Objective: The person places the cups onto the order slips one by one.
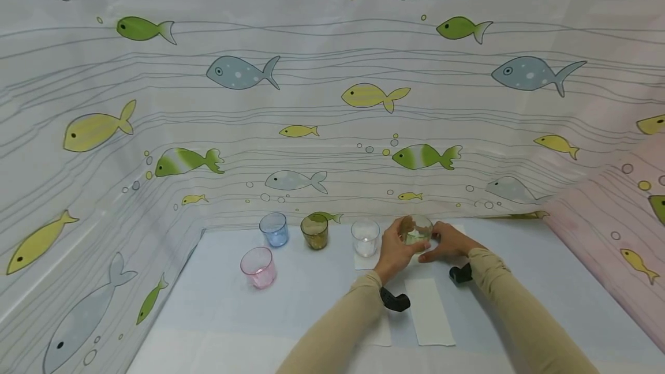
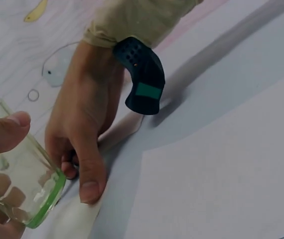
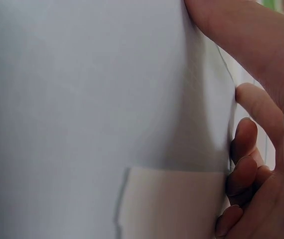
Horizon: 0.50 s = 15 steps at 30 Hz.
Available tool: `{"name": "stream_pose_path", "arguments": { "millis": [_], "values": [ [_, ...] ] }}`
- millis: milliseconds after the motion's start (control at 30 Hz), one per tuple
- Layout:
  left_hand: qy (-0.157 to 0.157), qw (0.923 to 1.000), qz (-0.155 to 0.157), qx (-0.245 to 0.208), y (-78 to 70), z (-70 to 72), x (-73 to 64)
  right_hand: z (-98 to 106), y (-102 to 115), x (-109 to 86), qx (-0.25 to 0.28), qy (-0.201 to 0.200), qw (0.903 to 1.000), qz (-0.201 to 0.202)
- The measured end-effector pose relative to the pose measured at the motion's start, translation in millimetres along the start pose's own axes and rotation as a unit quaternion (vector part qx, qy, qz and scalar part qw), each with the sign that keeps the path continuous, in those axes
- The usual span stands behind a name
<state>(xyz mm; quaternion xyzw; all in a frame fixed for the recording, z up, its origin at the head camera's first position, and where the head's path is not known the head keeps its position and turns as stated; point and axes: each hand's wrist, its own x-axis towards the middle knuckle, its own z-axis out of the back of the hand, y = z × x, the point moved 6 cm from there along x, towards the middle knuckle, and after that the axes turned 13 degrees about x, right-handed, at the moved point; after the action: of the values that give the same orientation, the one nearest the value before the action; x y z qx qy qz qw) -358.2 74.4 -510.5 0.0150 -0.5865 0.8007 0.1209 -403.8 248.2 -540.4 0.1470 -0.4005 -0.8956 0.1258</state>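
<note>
My left hand point(image 1: 396, 254) grips a clear, green-tinted glass point(image 1: 417, 229) at the far side of the table. In the left wrist view the glass point(image 2: 22, 184) is tilted, its thick green base toward the right hand, with the thumb and fingers around its wall. My right hand point(image 1: 449, 242) is just right of the glass, thumb and fingertips down at the tabletop beside a white strip point(image 2: 74, 219). The right wrist view shows the right hand's thumb point(image 3: 246, 40) and fingers spread apart at the surface, nothing visible between them. A clear glass point(image 1: 366, 239) stands left of the left hand.
Further left stand an amber glass point(image 1: 314, 232), a blue glass point(image 1: 274, 229) and a pink glass point(image 1: 258, 268). A white folded strip point(image 1: 430, 311) lies between the forearms, another partly under the left arm. A fish-patterned curtain point(image 1: 312, 108) rises behind the table.
</note>
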Motion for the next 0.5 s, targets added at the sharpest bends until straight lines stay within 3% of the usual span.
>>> {"name": "stream_pose_path", "arguments": {
  "millis": [267, 500],
  "values": [
    [-0.032, 0.9990, 0.002, 0.030, 17.8, 0.0, 6.8, 0.6, 1.3, 1.3, -0.027, 0.009, 0.9994, 0.020],
    [-0.024, 0.9986, 0.026, 0.040, 27.2, -2.3, 10.1, -1.1, 3.1, 0.6, -0.026, 0.010, 0.9995, 0.014]
  ]
}}
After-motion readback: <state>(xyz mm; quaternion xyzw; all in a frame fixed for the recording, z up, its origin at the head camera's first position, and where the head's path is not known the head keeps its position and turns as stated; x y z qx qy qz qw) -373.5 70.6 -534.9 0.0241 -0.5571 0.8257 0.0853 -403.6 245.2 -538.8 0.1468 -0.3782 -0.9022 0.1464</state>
